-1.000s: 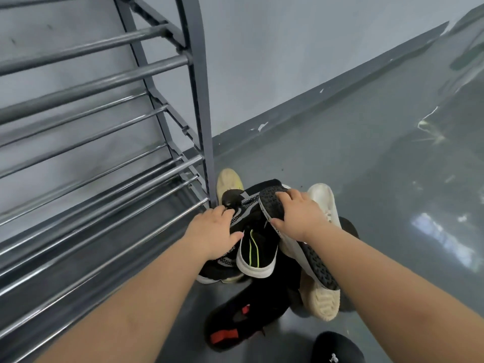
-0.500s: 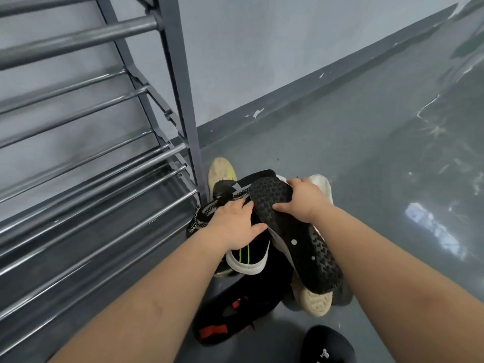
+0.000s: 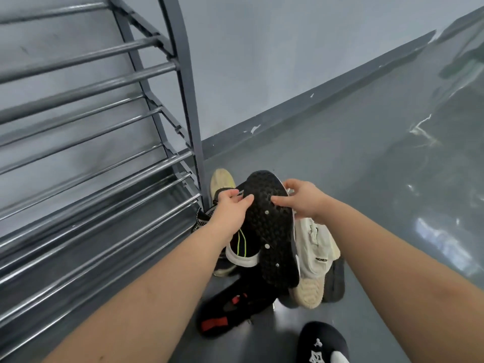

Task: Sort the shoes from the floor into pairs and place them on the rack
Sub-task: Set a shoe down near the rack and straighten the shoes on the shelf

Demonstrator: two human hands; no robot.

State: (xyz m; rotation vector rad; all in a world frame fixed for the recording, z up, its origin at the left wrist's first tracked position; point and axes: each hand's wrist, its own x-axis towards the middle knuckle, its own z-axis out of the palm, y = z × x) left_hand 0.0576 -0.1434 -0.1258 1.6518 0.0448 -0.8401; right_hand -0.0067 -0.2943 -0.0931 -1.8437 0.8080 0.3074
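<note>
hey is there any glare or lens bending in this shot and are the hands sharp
Head view: bright window glare streaks the glossy grey floor; the wide lens bows the grey metal shoe rack; the left hand, right hand and black studded-sole shoe look reasonably sharp.

We hold a black studded-sole shoe [image 3: 272, 231] sole-up, our left hand [image 3: 230, 213] and right hand [image 3: 303, 200] gripping its toe end above the shoe pile [image 3: 314, 258] on the floor [image 3: 366, 179], beside the grey metal rack [image 3: 104, 179].
</note>
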